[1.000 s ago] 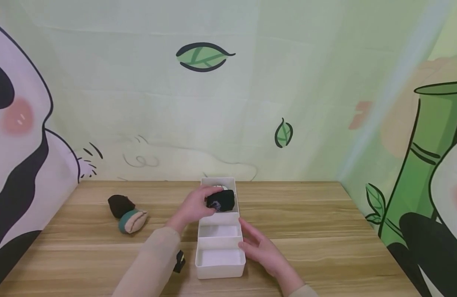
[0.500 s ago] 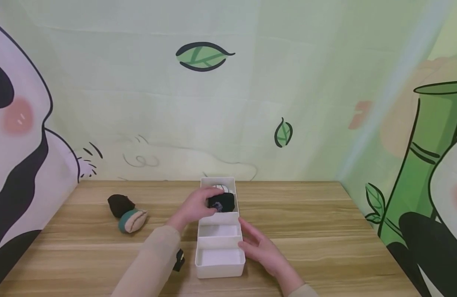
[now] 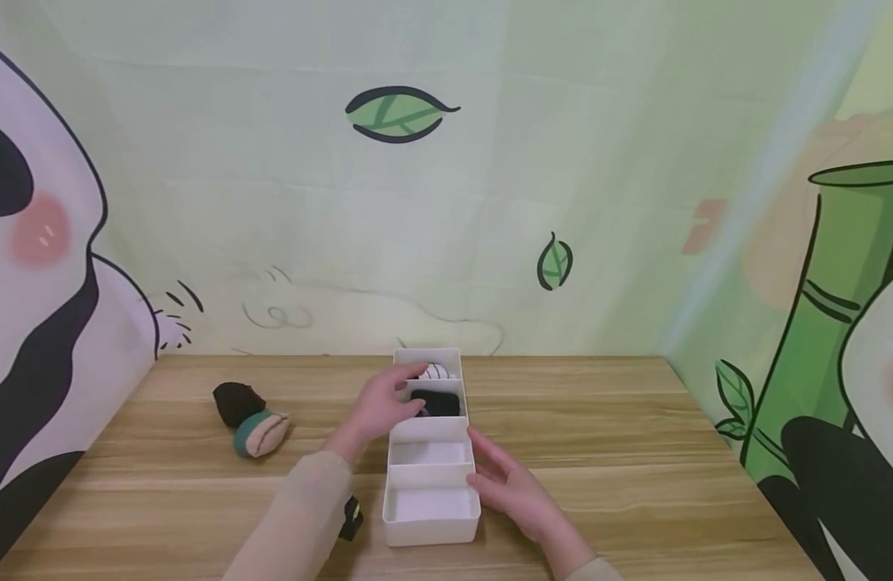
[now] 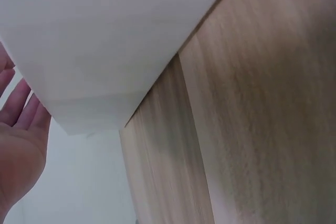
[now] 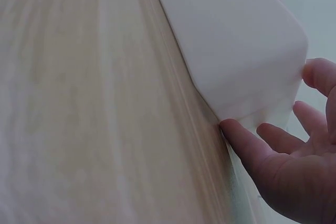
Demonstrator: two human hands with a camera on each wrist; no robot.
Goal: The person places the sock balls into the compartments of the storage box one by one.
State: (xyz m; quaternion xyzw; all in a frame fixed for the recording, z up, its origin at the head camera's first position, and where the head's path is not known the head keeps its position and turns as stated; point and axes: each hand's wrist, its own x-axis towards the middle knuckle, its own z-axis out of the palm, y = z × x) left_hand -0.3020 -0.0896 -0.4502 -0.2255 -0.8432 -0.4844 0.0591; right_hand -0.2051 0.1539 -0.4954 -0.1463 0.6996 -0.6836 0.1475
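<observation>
A long white divided box (image 3: 431, 530) stands on the table. My left hand (image 3: 377, 407) is over its left rim, thumb and fingers spread apart above a black rolled-up pair of socks (image 3: 440, 402) in the second compartment from the back. In the left wrist view the fingers (image 4: 25, 108) reach past the box's upper edge. White rolled socks with dark stripes (image 3: 435, 371) sit in the rearmost compartment, partly hidden by that hand. My right hand (image 3: 515, 492) rests its extended fingertips against the box's right side; the right wrist view shows the fingers (image 5: 247, 142) touching the box wall.
On the left of the wooden table (image 3: 598, 420) lie a dark brown bundle (image 3: 238, 403) and a teal and beige rolled pair of socks (image 3: 263, 434), side by side. A small black bundle (image 3: 352, 518) is partly hidden behind the left sleeve. A printed cloth backdrop (image 3: 446, 202) rises behind.
My left hand has let go of the black socks, which have dropped lower into the second compartment. Its fingers have parted. The right hand stays against the box.
</observation>
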